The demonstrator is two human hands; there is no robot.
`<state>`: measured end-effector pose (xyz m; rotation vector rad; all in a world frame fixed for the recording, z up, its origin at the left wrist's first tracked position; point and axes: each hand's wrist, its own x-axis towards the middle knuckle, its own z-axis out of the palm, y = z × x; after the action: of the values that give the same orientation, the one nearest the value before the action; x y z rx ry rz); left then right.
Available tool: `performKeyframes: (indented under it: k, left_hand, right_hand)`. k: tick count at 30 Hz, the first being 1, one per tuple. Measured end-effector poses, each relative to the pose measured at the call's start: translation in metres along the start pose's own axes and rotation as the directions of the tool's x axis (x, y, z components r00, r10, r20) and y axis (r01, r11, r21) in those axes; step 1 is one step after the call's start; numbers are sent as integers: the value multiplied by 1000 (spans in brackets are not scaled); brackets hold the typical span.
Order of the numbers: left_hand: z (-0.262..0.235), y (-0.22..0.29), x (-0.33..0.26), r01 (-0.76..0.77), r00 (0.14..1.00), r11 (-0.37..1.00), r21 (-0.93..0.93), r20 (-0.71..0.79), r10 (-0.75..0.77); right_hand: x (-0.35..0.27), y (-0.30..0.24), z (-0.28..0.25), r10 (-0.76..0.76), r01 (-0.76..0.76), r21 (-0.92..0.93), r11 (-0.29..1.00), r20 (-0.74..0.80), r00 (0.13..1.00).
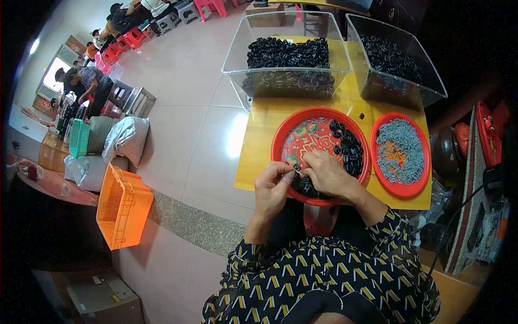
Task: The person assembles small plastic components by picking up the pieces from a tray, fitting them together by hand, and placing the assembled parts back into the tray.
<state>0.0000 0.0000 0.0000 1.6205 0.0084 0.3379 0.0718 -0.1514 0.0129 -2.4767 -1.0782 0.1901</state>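
Over the near left part of a round red tray (277,134), my two hands meet fingertip to fingertip. My left hand (271,189) is closed in a pinch on a small black plastic part (297,168). Against that part, the fingers of my right hand (328,174) are pinched together; what they hold, if anything, is too small to make out. Loose black oval parts (352,150) lie along the right side of the tray, with more below my fingers. Its patterned bottom shows at the upper left.
A red oval tray (379,176) of grey screws (402,148) sits right of the round one on a yellow table (251,156). Behind stand two clear bins (233,71) (431,89) holding black parts. An orange crate (127,210) and sacks (127,137) are on the floor at left; people work farther off.
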Motion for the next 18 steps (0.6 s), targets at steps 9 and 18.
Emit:
performKeyframes:
  k: [9, 18]
  left_hand:
    - [37, 17, -9, 243, 966, 907, -344, 170, -194]
    - [54, 21, -13, 309, 944, 853, -420, 242, -223]
  right_hand:
    - [-41, -3, -16, 337, -128, 860, 494, -53, 940]
    - [-66, -1, -20, 355, -131, 975, 178, 60, 933]
